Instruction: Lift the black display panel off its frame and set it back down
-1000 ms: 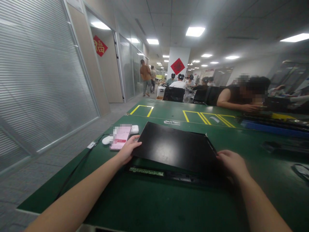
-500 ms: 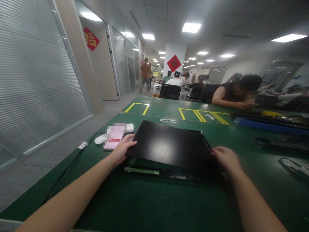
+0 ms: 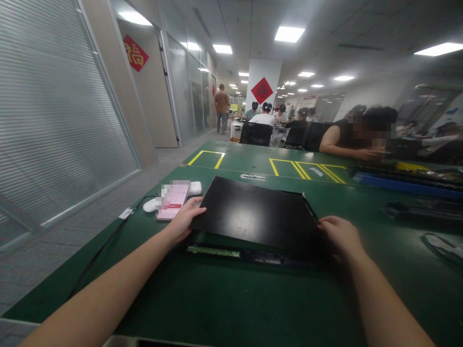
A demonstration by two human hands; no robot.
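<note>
A glossy black display panel (image 3: 246,217) is tilted over a dark frame, its near edge raised off it. My left hand (image 3: 186,217) grips the panel's left edge, thumb on top and fingers beneath. At the right edge, my right hand (image 3: 340,233) is closed in a pinch, with its lower fingers in shadow. A thin strip of the frame shows along the panel's far right side. Below the near edge, a narrow green circuit board (image 3: 213,251) lies in the dark frame (image 3: 267,259). The panel hides most of that frame.
A phone (image 3: 173,200), a white case (image 3: 195,188) and a black cable (image 3: 97,258) lie on the left of the green table (image 3: 238,308). Farther right are dark parts, a blue strip (image 3: 405,185) and a coiled cable (image 3: 441,246). A person (image 3: 354,135) leans over the far side.
Both hands keep their hold, and the panel has barely moved. The view has shifted slightly. In the background, a walking person is a little farther along the corridor.
</note>
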